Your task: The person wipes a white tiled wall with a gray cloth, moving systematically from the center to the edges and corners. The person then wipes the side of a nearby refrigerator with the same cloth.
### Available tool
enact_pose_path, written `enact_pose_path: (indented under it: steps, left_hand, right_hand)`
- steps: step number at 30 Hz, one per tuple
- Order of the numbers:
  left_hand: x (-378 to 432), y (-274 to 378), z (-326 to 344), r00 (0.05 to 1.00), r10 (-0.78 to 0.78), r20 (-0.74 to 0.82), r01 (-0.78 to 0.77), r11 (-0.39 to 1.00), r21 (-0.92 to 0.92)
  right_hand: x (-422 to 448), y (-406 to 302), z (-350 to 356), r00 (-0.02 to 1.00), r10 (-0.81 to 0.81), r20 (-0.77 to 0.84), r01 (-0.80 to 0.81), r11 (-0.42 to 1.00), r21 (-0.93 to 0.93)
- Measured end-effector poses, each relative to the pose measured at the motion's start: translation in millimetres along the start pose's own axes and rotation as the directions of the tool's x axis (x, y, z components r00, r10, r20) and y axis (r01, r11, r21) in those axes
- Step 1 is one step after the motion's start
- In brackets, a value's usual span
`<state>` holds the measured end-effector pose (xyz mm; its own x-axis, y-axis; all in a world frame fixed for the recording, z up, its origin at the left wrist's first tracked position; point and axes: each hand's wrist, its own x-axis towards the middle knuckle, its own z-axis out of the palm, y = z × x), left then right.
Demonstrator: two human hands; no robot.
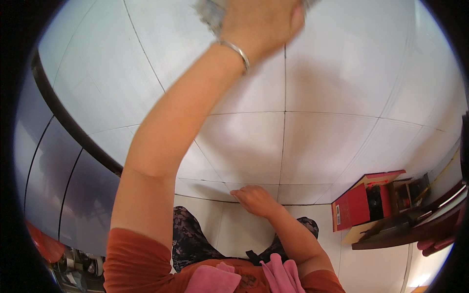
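My left hand (262, 22), with a silver bangle (236, 51) at the wrist, is raised against the white tiled wall (249, 146). It presses a greyish, frayed cloth (209, 14) to the tiles; the fingertips are partly cut off by the top edge of the picture. Lower down, my right hand (256, 200) hangs near the base of the wall. Its fingers are curled in, and nothing shows in them. Whether it touches the wall I cannot tell.
To the right stands an open red box (350, 208) with dark contents, beside dark wooden furniture (388, 238). Glossy blue-grey panels (47, 157) with a dark edge run along the left. Pink cloth (214, 280) hangs over my chest. Pale floor tiles (234, 227) lie below.
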<state>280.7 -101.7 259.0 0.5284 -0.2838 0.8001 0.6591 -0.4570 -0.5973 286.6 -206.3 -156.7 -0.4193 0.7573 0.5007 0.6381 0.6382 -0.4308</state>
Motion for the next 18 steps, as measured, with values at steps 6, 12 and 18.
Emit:
enact_pose_path:
  steps: [6, 12, 18]
  left_hand:
    - [-87, 77, 8, 0.948, 0.220, 0.230, -0.163, 0.956, -0.243]
    - [-162, 97, -3, 0.842, 0.388, 0.374, -0.260, 0.900, -0.349]
    - [-178, 51, -7, 0.822, 0.418, 0.386, -0.336, 0.904, -0.265]
  right_hand:
    - [-6, 5, -3, 0.996, 0.053, -0.067, -0.057, 0.997, -0.047]
    - [-18, 12, -10, 0.992, 0.088, -0.094, -0.094, 0.994, -0.060]
    - [-29, 15, -24, 0.985, 0.163, -0.064, -0.166, 0.985, -0.046]
